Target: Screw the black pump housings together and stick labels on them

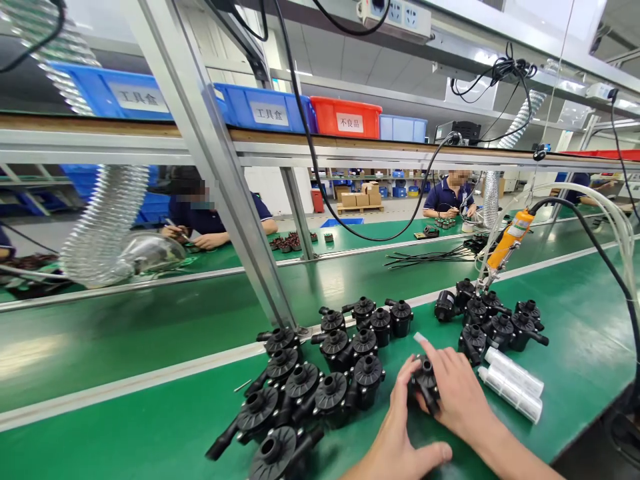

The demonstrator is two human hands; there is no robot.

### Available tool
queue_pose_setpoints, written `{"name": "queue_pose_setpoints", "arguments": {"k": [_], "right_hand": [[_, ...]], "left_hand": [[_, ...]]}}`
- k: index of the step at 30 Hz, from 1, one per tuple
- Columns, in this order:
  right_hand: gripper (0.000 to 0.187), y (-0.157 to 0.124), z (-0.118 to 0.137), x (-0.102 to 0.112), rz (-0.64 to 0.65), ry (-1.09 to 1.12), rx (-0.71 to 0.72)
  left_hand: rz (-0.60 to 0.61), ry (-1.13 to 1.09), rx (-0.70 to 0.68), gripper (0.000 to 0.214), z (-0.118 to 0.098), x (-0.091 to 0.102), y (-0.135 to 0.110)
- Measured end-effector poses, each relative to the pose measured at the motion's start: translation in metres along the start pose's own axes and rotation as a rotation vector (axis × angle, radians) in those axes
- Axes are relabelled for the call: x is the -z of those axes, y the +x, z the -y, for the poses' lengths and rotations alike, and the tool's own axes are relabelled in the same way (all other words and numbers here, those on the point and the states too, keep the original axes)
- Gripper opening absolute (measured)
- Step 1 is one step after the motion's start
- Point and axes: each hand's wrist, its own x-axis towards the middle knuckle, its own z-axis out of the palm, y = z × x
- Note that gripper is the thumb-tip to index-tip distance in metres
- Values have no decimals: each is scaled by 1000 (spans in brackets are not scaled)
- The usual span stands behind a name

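Both my hands meet on one black pump housing (425, 383) on the green bench mat (150, 433). My right hand (457, 393) wraps over it from the right with the fingers curled onto its top. My left hand (400, 437) presses against its left side, thumb stretched out to the right. A cluster of several black pump housings (310, 387) lies just to the left, and another group (493, 320) sits beyond my right hand.
Two clear plastic tubes (513, 383) lie right of my hands. An orange electric screwdriver (507, 240) hangs over the far group on a black cable. A green conveyor belt (150, 313) runs behind. Two people work at the opposite bench. Blue and red bins (345, 117) line the shelf.
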Motion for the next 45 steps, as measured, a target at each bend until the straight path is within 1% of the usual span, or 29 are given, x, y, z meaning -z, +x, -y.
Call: {"name": "queue_pose_setpoints", "arguments": {"k": [3, 4, 5, 6, 8, 10, 12, 15, 17, 19, 21, 24, 26, 27, 28, 30, 31, 33, 35, 36, 38, 40, 41, 42, 43, 45], "right_hand": [[100, 13, -8, -2, -204, -222, -107], [101, 18, -10, -1, -246, -258, -123], [103, 23, -10, 2, -261, -263, -116], [104, 29, -10, 5, -249, -237, -89], [103, 45, -7, 8, -175, -128, -16], [93, 66, -3, 6, -98, -26, 7], [79, 92, 0, -2, -67, -5, -46], [72, 128, 1, -20, -73, -10, -110], [69, 144, 0, -28, -66, 24, -124], [63, 150, -3, -30, -62, 88, -133], [58, 146, -5, -25, -74, 166, -136], [52, 122, -6, -4, -126, 281, -129], [50, 100, -4, 14, -171, 381, -137], [50, 88, -3, 23, -192, 470, -151], [52, 77, -1, 32, -203, 617, -175], [58, 57, 2, 44, -159, 916, -224], [61, 48, 3, 47, -110, 1041, -243], [61, 34, 6, 46, 1, 1177, -271], [58, 24, 8, 39, 64, 1211, -309], [55, 20, 8, 34, 64, 1192, -334], [50, 15, 7, 27, -5, 1096, -385], [44, 9, 4, 24, -115, 969, -430], [40, 5, 3, 24, -145, 935, -451], [38, 2, 2, 25, -141, 936, -468], [36, -2, 2, 25, -109, 966, -481], [39, -10, 6, 26, 2, 1061, -496]], "left_hand": [[-41, 83, 98, 113, 0, 0, -1], [-45, 97, 116, 109, 0, -1, -1], [-48, 105, 131, 107, 1, -1, -1], [-58, 109, 140, 104, 2, -2, -1], [-80, 110, 140, 98, 4, -2, 0], [-102, 98, 133, 92, 6, -2, 0], [-128, 81, 133, 86, 7, -1, 0], [-178, 65, 132, 85, 8, 1, 1], [-195, 54, 123, 89, 11, 2, 1], [-195, 36, 112, 96, 17, 3, 1], [-191, 16, 107, 102, 24, 3, 1], [-203, -24, 123, 111, 31, 2, 2], [-213, -74, 136, 115, 28, 1, 4], [-216, -114, 127, 117, 24, 0, 5], [-214, -165, 104, 121, 18, 0, 7], [-177, -289, 42, 132, 7, -2, 8], [-137, -348, 16, 138, 2, -3, 9], [-47, -428, -26, 145, -4, -6, 8], [14, -440, -63, 143, -5, -10, 6], [24, -429, -74, 138, -5, -12, 5], [12, -373, -54, 127, -4, -14, 3], [-40, -275, 28, 115, -6, -13, 2], [-74, -216, 71, 109, -8, -11, 1], [-107, -156, 110, 104, -11, -10, 1], [-137, -100, 139, 101, -13, -8, 2], [-184, -26, 152, 97, -15, -5, 3]]}}
